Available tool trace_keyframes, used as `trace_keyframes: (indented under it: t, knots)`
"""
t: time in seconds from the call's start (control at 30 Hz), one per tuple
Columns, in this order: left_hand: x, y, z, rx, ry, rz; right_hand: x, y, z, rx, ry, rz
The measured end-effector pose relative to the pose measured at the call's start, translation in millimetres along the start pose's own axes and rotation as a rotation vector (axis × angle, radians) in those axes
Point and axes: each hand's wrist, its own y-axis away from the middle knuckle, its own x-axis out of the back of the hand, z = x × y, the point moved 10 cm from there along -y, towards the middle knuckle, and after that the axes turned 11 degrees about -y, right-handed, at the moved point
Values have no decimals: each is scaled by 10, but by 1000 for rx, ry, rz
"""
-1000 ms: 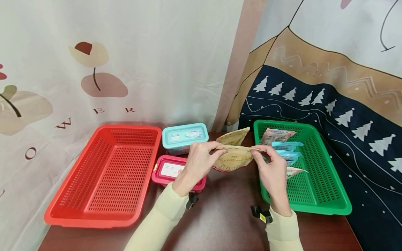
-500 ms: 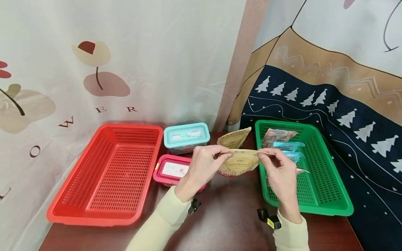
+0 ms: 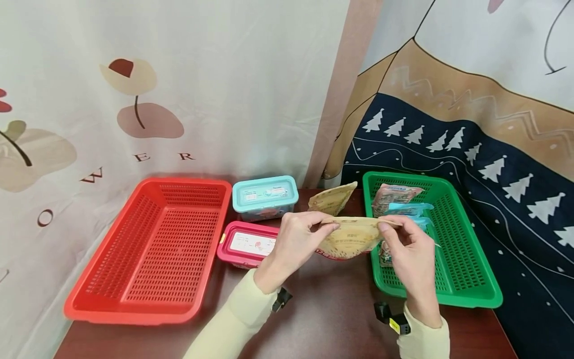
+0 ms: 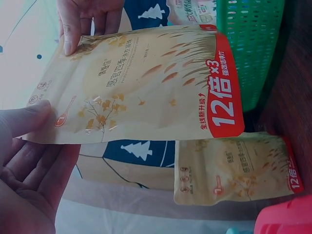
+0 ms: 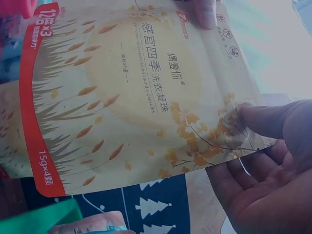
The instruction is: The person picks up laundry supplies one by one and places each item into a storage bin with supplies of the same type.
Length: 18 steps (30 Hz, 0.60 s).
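Observation:
Both hands hold up a beige pouch of laundry capsules above the table, its red-banded base facing down. My left hand pinches the top left corner between thumb and fingers. At the top right corner my right hand pinches the pouch the same way. Printed leaves, grass and a red band show on the pouch in the right wrist view. Behind it stands a second beige pouch of the same design, also seen as a smaller pouch in the left wrist view.
A red basket stands at the left with nothing in it. Between it and the hands are a turquoise-lidded box and a pink-lidded box. The green basket at the right holds several packets, among them a pink packet.
Both hands have moved a little right and toward the person, carrying the pouch with them. The second pouch, boxes and baskets stay in place.

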Motion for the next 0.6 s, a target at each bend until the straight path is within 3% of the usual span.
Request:
trace_keyframes:
  t: [0.6]
  knots:
    - [-226, -25, 168, 35, 95, -70, 331, 42, -68, -1, 58, 86]
